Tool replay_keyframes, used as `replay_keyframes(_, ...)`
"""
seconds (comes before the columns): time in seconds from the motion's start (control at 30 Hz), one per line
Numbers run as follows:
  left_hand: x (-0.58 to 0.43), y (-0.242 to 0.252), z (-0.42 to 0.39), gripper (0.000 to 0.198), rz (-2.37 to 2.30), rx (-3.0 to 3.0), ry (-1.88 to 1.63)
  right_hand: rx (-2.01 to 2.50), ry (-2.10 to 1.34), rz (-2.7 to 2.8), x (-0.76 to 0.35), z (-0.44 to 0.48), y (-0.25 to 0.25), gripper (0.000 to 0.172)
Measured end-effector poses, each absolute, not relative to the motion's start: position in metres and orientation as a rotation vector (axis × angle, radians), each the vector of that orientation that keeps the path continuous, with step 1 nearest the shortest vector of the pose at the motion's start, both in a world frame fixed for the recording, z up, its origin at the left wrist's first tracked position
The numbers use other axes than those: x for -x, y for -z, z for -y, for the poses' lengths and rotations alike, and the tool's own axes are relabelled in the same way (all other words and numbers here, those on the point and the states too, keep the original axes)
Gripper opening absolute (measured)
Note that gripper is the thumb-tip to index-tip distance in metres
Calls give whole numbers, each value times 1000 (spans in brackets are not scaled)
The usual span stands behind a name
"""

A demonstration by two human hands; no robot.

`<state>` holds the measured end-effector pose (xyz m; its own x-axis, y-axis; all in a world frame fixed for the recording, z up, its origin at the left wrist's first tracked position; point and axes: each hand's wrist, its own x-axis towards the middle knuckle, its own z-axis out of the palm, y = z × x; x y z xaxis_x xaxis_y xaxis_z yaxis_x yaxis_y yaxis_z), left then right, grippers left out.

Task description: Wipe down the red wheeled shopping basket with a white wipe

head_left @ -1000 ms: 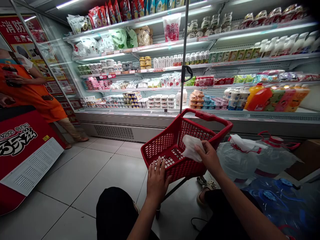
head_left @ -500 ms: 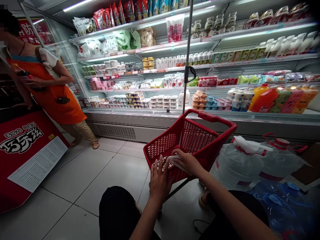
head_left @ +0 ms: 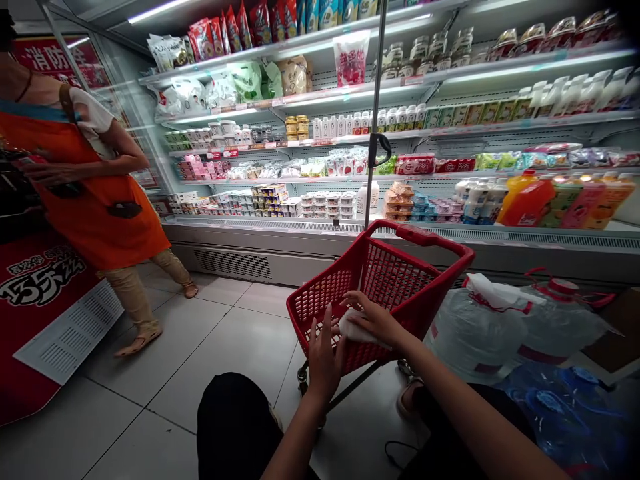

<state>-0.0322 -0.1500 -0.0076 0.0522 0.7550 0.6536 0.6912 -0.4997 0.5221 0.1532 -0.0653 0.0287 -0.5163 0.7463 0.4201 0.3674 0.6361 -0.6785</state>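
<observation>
A red plastic shopping basket on wheels [head_left: 400, 277] stands on the tiled floor in front of me. My left hand [head_left: 324, 357] lies flat against its near wall, fingers spread. My right hand [head_left: 373, 320] presses a white cloth [head_left: 353, 330] onto the basket's near rim, fingers laid over it. My knees in dark trousers show at the bottom.
An open chiller [head_left: 350, 133] full of dairy packs and juice bottles fills the back. Large water jugs [head_left: 480, 330] with a white cloth [head_left: 500, 291] on top sit at my right. A person in an orange apron [head_left: 95, 193] stands at the left by a red cabinet [head_left: 35, 313].
My right hand brought the white cloth down from inside the basket onto its near rim. The person in the orange apron has stepped closer along the left.
</observation>
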Motion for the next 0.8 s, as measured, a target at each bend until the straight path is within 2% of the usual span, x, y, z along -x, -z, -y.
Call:
replay_keyframes(0.13, 28, 14, 149, 58, -1608, -2275, -1517, 1103, -175, 2231, -161, 72, -33, 50)
replay_keyframes(0.27, 27, 23, 146, 46, -1641, -2251, -1573, 946, 234, 2286, -153, 97, -44, 59)
replay_keyframes(0.37, 29, 28, 142, 41, -1653, -2146, -1585, 685, 201, 2447, -146, 111, -40, 75)
replay_keyframes(0.47, 32, 30, 138, 34, -1646, -2102, -1596, 615, 114, 2523, -151, 110, -24, 88)
replay_keyframes(0.6, 34, 28, 133, 27, -1583, -2119, -1635, 619, 140, 2535, -164, 94, -5, 86)
replay_keyframes(0.8, 42, 27, 133, 33, -1599, -2178, -1580, 693, 189, 2517, -158, 94, 3, 81)
